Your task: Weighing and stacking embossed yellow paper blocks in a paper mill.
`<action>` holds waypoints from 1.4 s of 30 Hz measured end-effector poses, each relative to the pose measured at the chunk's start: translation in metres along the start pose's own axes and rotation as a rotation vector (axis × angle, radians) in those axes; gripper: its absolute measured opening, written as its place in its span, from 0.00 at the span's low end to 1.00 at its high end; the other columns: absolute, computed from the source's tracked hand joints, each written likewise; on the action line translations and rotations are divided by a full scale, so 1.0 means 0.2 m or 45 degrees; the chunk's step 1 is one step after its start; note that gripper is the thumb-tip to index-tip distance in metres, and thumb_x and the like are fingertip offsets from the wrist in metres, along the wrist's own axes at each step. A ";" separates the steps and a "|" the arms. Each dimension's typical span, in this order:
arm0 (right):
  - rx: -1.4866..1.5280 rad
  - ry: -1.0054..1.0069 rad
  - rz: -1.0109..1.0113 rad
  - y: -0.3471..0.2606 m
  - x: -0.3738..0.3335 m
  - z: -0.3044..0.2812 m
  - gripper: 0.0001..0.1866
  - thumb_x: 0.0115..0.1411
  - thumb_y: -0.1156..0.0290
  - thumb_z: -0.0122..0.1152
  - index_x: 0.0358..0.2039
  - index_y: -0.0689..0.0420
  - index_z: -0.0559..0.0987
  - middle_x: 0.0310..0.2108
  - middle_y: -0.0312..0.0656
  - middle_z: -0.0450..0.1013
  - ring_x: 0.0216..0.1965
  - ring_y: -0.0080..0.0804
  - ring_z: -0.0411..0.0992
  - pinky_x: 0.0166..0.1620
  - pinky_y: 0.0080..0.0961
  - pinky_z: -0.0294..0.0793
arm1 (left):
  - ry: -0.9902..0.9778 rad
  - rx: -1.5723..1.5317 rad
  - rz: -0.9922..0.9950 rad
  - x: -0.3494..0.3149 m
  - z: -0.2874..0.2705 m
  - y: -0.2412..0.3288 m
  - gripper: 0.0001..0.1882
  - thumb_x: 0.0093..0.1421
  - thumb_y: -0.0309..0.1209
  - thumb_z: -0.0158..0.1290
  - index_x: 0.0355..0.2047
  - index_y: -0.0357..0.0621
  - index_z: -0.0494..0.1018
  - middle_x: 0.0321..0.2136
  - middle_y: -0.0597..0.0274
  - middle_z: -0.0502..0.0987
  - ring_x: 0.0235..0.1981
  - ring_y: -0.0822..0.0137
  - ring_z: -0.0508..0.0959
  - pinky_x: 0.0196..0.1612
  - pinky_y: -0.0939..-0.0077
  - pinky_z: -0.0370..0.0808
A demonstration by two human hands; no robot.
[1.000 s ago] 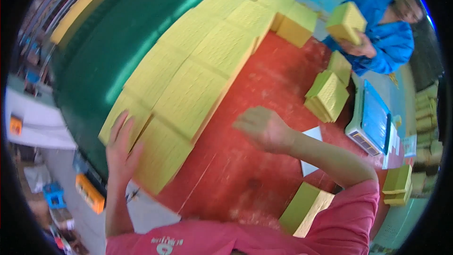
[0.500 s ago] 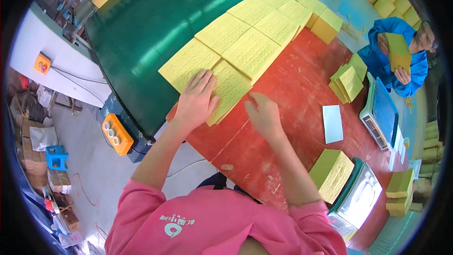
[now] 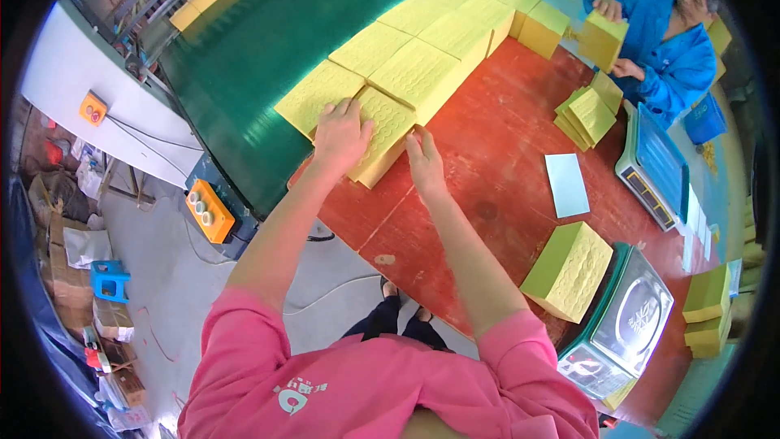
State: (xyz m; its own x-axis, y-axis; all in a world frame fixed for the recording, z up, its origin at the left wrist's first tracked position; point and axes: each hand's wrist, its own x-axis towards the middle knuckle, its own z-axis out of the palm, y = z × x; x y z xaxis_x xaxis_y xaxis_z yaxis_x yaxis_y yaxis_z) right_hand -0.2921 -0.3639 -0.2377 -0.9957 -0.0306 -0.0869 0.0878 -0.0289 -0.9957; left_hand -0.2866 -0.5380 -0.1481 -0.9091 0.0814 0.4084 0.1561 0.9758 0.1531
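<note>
A stack of yellow embossed paper sheets (image 3: 387, 120) sits at the near end of several similar stacks, at the corner of the red table (image 3: 487, 211). My left hand (image 3: 340, 138) lies on the stack's left part with its fingers stretched forward. My right hand (image 3: 426, 166) is upright at the stack's right side, fingers extended, the tips at its edge. Beyond the left fingers, another yellow stack (image 3: 321, 97) rests on the green surface (image 3: 244, 97).
On the right are a white sheet (image 3: 567, 185), fanned yellow bundles (image 3: 587, 118), a blue-topped scale (image 3: 650, 187) and a yellow block (image 3: 569, 270) at a green-edged scale (image 3: 621, 317). A co-worker in blue (image 3: 662, 41) holds a yellow stack. An orange button box (image 3: 210, 211) is left.
My right hand has come in against the near stack's right side. My left hand stays on the stack. The co-worker's yellow stack has been turned and shifted, and the view has moved slightly.
</note>
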 end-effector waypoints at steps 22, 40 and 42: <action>0.127 0.279 -0.271 -0.14 -1.00 -0.39 0.29 0.71 0.62 0.44 0.67 0.66 0.59 0.66 0.56 0.59 0.67 0.49 0.58 0.68 0.36 0.54 | -0.145 -0.570 -0.240 -0.71 -0.27 0.59 0.28 0.55 0.35 0.61 0.53 0.31 0.71 0.42 0.46 0.75 0.47 0.47 0.75 0.51 0.59 0.72; 0.312 0.388 -0.069 0.06 -1.09 -0.46 0.25 0.73 0.58 0.43 0.57 0.66 0.71 0.51 0.46 0.74 0.52 0.31 0.70 0.57 0.28 0.67 | -0.845 -1.179 -0.119 -0.90 -0.30 0.52 0.29 0.65 0.28 0.46 0.66 0.38 0.53 0.55 0.43 0.71 0.59 0.50 0.71 0.60 0.61 0.66; 0.123 0.690 -0.244 0.04 -1.30 -0.42 0.22 0.72 0.63 0.43 0.57 0.66 0.71 0.52 0.46 0.73 0.53 0.32 0.70 0.58 0.27 0.66 | -0.919 -1.202 -0.072 -0.95 -0.33 0.54 0.29 0.65 0.28 0.46 0.66 0.39 0.53 0.55 0.43 0.70 0.60 0.50 0.70 0.60 0.60 0.66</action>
State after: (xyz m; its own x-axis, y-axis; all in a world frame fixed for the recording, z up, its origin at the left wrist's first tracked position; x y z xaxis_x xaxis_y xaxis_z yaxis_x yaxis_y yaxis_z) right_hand -0.0357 -0.2718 -0.2266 -0.8640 0.4992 0.0658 -0.1188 -0.0750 -0.9901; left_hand -0.0713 -0.4607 -0.1486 -0.8838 0.4338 -0.1750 0.0568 0.4709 0.8804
